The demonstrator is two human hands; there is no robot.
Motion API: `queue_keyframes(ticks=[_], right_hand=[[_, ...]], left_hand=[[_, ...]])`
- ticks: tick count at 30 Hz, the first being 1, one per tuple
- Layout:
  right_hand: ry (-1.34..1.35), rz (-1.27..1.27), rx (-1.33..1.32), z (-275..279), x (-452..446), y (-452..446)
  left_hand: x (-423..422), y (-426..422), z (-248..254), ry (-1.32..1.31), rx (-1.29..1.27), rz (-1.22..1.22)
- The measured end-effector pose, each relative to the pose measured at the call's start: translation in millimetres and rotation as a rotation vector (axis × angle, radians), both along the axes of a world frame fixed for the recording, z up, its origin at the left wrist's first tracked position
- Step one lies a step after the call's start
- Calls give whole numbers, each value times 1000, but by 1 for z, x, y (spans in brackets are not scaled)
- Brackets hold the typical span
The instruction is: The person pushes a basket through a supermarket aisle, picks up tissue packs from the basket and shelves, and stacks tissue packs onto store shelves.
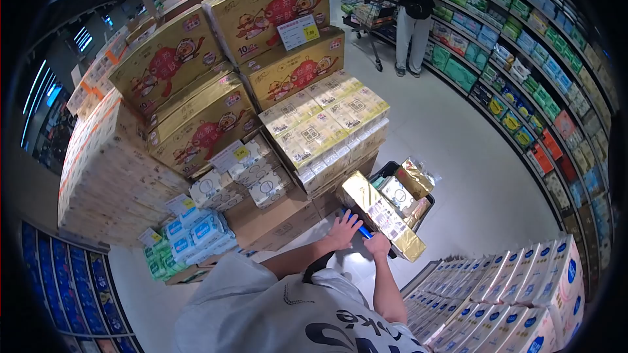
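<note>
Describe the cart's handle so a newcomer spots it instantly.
From the stacked gold boxes, look down and right to the shopping cart. At its near end, the left hand and right hand are on the handle: a bright blue bar, unlike the gold packaging just beyond it.

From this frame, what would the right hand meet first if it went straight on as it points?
The right hand holds the blue handle; beyond that, the long gold pack across the cart would probably come first, though depth is unclear.
</note>
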State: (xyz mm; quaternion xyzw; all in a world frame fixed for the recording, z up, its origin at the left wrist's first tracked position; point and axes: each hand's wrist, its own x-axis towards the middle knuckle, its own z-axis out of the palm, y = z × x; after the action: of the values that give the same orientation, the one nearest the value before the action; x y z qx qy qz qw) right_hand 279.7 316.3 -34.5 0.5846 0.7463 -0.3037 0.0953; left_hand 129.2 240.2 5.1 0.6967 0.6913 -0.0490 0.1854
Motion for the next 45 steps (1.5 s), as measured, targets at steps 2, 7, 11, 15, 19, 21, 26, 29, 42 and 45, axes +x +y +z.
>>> queue_keyframes(ticks=[2, 7, 11, 15, 19, 21, 26, 29, 42, 45], right_hand=[[20, -9, 40, 3, 0, -7], [10, 2, 42, 9, -4, -21], [27, -7, 15, 11, -9, -35], [15, -12, 45, 10, -12, -50], [15, -40, 46, 5, -18, -68], [18, -52, 73, 4, -21, -73], [-29, -80, 59, 9, -31, -98], [-32, -67, 108, -9, -32, -111], [-50, -16, 60, 1, -37, -176], [-15, -26, 28, -4, -36, -193]], left_hand=[[5, -8, -3, -4, 13, 42], [3, -16, 1, -32, -64, 62], [-5, -28, -5, -49, -32, 36], [-10, -39, -8, -65, -19, 25], [-25, -52, -7, -83, -10, -42], [-30, -58, -6, -115, 10, -44], [-43, -77, -5, -162, 35, -52], [-56, -91, -2, -194, 45, -94], [-91, -161, -15, -432, 135, -153], [-92, -180, -19, -480, 129, -136]])
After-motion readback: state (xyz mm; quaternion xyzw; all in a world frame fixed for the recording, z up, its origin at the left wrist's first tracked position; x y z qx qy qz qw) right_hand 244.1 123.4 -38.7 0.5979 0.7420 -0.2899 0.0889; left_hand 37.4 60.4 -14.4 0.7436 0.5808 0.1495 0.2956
